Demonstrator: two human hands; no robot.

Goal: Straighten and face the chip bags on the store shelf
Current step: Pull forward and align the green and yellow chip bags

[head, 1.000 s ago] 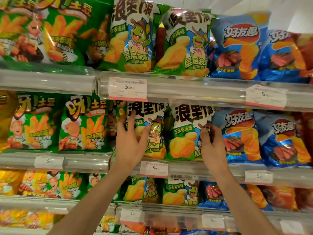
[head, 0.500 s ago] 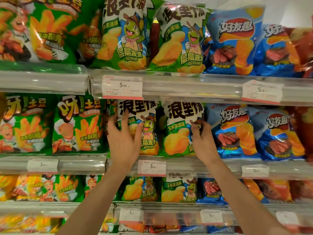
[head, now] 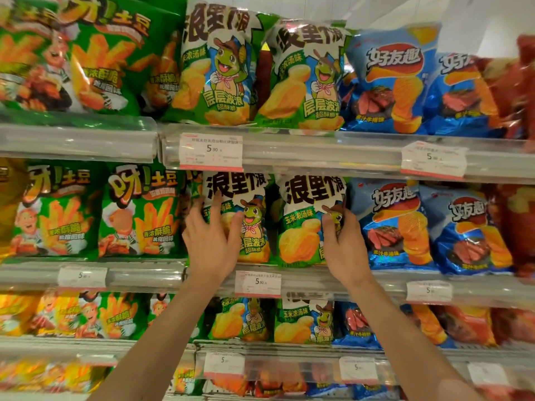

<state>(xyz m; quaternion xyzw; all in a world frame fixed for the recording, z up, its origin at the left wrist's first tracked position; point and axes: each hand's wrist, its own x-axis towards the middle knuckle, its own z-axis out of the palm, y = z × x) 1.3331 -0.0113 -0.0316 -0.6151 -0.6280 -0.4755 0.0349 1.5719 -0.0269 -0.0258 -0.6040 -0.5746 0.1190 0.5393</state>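
One view only, from the person's head, facing the shelves (head: 318,146) square on and close, with both forearms reaching in from the bottom edge. The middle shelf sits at about eye level; the top row of bags (head: 220,68) is seen from slightly below, the lower rows from above. The wide lens bows the shelf rails, and the frame's edges are blurred.

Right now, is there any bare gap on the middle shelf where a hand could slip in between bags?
Only a narrow dark gap between the two turtle bags, left bag and right bag. Everywhere else the bags stand edge to edge. The left hand and right hand rest on them.
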